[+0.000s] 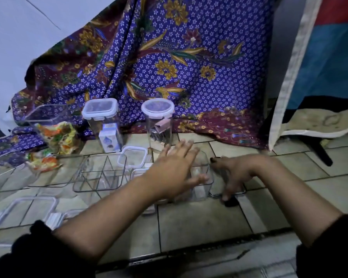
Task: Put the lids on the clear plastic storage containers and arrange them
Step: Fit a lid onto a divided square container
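My left hand (175, 167) hovers with fingers spread over a clear lidless rectangular container (202, 177) on the tiled floor. My right hand (229, 173) is at that container's right side, fingers curled down on a flat clear piece (239, 192) lying on the floor. Behind stand a tall square container (103, 125) and a tall round container (159, 125), both with lids on. A small square lid (134, 157) lies between them and a clear divided container (100, 173). A large lid (28, 209) lies front left.
Purple floral cloth (169, 67) hangs behind the containers. An open clear container with colourful packets (54, 135) stands at the left, more packets (42, 161) beside it. A blue and red fabric with a white edge (319, 67) hangs at right. A dark ledge (189, 251) runs near me.
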